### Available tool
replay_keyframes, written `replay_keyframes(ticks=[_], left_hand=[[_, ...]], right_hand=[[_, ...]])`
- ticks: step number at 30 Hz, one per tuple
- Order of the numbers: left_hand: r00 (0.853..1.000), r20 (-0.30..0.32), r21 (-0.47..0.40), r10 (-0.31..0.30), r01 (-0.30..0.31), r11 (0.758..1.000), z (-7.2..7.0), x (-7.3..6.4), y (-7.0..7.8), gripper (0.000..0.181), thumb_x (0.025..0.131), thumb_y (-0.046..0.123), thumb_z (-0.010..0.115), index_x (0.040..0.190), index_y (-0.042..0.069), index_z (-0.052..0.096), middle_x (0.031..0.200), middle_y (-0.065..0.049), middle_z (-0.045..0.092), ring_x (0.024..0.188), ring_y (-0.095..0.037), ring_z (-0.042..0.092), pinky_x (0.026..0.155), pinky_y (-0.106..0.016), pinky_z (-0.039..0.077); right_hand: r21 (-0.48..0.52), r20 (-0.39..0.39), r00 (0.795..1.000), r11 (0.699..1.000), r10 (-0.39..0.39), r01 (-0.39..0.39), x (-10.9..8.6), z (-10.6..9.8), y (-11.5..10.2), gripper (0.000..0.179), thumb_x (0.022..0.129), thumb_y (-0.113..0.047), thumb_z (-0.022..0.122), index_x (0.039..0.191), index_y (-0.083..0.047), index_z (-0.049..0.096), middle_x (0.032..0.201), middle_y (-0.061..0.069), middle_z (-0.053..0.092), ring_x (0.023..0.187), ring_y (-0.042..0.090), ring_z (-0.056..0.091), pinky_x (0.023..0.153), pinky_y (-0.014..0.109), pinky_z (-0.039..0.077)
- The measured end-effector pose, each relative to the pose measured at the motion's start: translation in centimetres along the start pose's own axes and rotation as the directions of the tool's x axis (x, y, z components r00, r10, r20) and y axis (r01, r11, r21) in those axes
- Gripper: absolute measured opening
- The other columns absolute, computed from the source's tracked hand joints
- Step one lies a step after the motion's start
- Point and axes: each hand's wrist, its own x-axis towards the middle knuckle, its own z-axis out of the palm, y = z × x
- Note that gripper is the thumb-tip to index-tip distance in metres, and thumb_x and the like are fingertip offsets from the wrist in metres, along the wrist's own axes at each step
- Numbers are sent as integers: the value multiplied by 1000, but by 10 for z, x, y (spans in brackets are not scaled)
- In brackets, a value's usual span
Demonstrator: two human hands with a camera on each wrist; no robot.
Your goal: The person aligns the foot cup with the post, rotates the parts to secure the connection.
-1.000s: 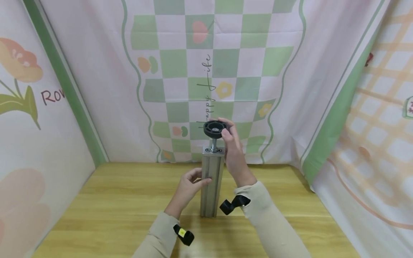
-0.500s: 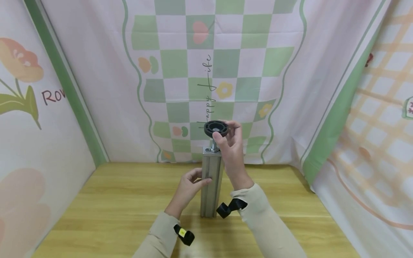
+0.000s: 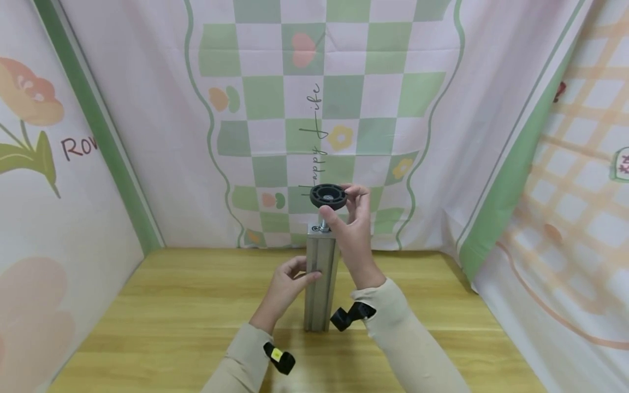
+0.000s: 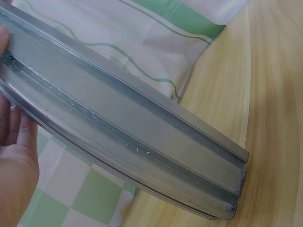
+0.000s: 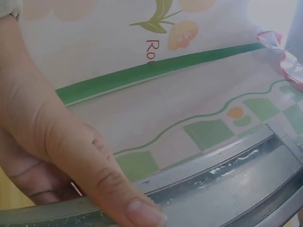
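A silver aluminium extrusion [image 3: 318, 300] stands upright on the wooden table in the head view. Out of its top end rises a threaded metal stem bearing a black, round levelling foot [image 3: 328, 196]. My left hand [image 3: 286, 284] grips the extrusion about halfway up, with the thumb on its near face. My right hand [image 3: 355, 234] holds the levelling foot, fingers at the right rim and thumb by the stem underneath. In the left wrist view, the extrusion's grooved face [image 4: 142, 127] runs down to the table. The right wrist view shows the left hand [image 5: 61, 127] on the extrusion.
The wooden table [image 3: 196, 311] reaches a checked cloth backdrop [image 3: 314, 98]. Patterned cloth sides enclose it, with a flower print [image 3: 29, 93] at the left and an orange check [image 3: 575, 207] at the right. Black cameras are strapped on both wrists.
My right thumb has slid leftward and down from the foot's rim to beside the stem, while the fingers have shifted to the rim's right side. The left hand and extrusion stay put.
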Motion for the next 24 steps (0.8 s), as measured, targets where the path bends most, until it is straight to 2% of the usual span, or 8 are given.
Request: replay_keyframes(ticks=[2, 4, 7, 10, 13, 16, 24], left_hand=[[1000, -6, 5, -1, 1, 1000, 0, 0, -1, 43, 85, 37, 82, 120, 15, 69, 114, -5, 67, 112, -22, 61, 107, -42, 44], [1000, -10, 4, 2, -2, 1000, 0, 1, -1, 43, 85, 37, 82, 119, 15, 70, 113, -5, 68, 112, -22, 61, 107, -41, 45], [1000, -10, 2, 6, -6, 1000, 0, 1, -1, 42, 85, 36, 82, 119, 14, 70, 112, -6, 68, 111, -23, 62, 106, -40, 46], [1000, -7, 2, 8, -8, 1000, 0, 1, -1, 42, 85, 36, 82, 119, 14, 70, 112, -6, 68, 111, -23, 62, 106, -40, 46], [1000, -7, 3, 6, -6, 1000, 0, 1, 0, 42, 85, 35, 82, 119, 14, 70, 112, -6, 68, 111, -23, 62, 107, -40, 45], [1000, -4, 4, 8, -8, 1000, 0, 1, 0, 42, 85, 35, 82, 119, 14, 70, 112, -6, 68, 111, -23, 61, 107, -41, 45], [1000, -5, -5, 1, -1, 1000, 0, 1, 0, 43, 86, 35, 81, 120, 12, 69, 113, -6, 67, 111, -23, 61, 107, -41, 45]], right_hand=[[-6, 14, 1000, 1000, -17, 17, 0, -2, 2, 67, 86, -58, 73, 125, -14, 41, 140, 10, 44, 132, 28, 42, 111, 40, 32], [-6, 53, 998, 1000, -29, 30, 2, -4, 3, 69, 94, -60, 59, 136, -10, 40, 148, 10, 41, 137, 29, 37, 115, 43, 26], [33, 145, 989, 999, -10, 6, 7, -7, 3, 63, 104, -51, 35, 148, -5, 37, 154, 12, 37, 141, 28, 33, 118, 48, 20], [101, 233, 972, 993, 35, -59, 11, -9, 0, 56, 107, -39, 23, 149, -5, 40, 154, 12, 39, 143, 27, 33, 119, 49, 14], [166, 271, 959, 977, 87, -136, 13, -10, 0, 50, 108, -33, 22, 144, -9, 45, 153, 13, 43, 142, 29, 36, 119, 51, 10], [212, 263, 958, 962, 112, -170, 12, -11, 1, 42, 107, -31, 25, 138, -15, 48, 151, 18, 44, 140, 32, 38, 119, 54, 8], [223, 229, 967, 962, 107, -159, 11, -11, 5, 35, 104, -33, 35, 132, -18, 51, 149, 23, 45, 136, 34, 42, 118, 52, 13]])
